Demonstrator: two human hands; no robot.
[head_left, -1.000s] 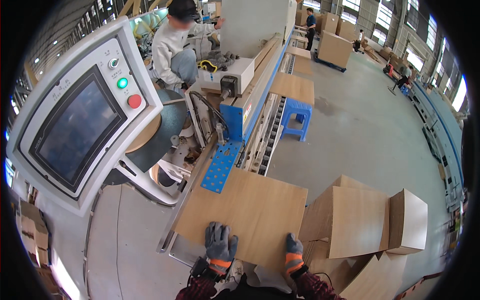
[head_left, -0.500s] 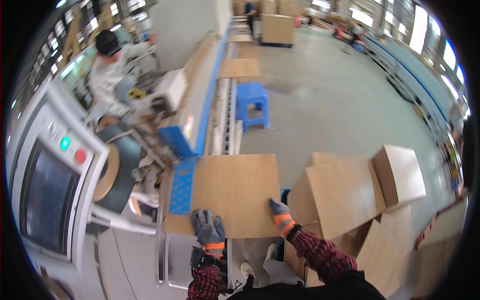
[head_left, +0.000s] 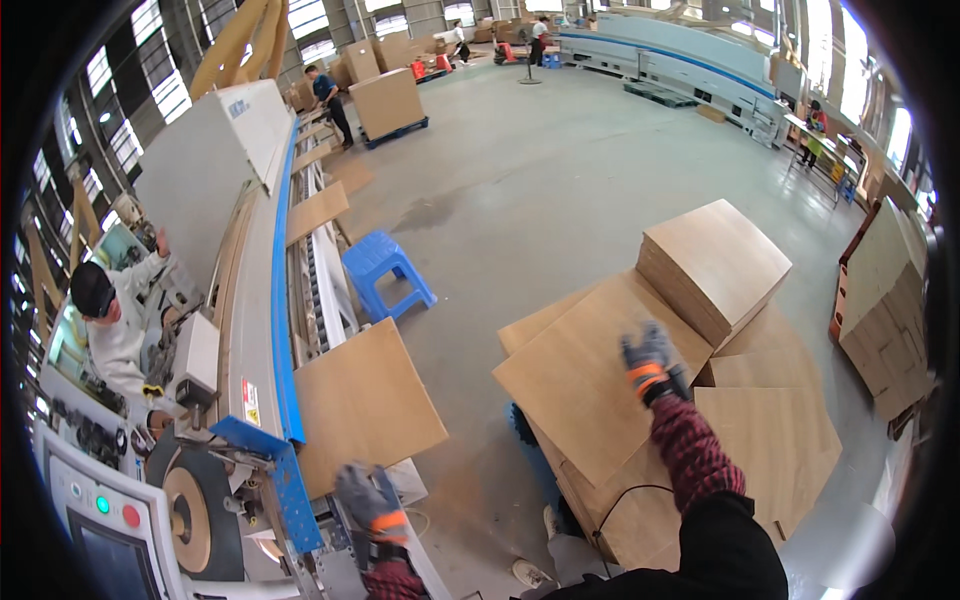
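My left hand [head_left: 366,497], in a grey glove with an orange band, is at the near edge of a thin brown wood panel [head_left: 365,400]. Its fingers are stretched out and loosely apart, not wrapped round the panel. That panel lies on the machine's infeed beside a blue guide plate [head_left: 293,495]. Over on the right, my right hand [head_left: 655,362], gloved the same way, is above a large loose panel [head_left: 575,385] on the pile. Its fingers are spread and slightly blurred; whether they touch the panel I cannot tell.
A neat stack of panels [head_left: 715,265] sits behind the loose one, with more panels [head_left: 765,430] fanned at the right. A blue stool [head_left: 385,270] stands by the roller track. Across the long machine [head_left: 245,350], a co-worker [head_left: 120,325] is at the left. A control console [head_left: 115,520] is at lower left.
The view has swung to the right. My right hand has left the panel on the machine and reached over the pile. The left hand remains by that panel's near edge.
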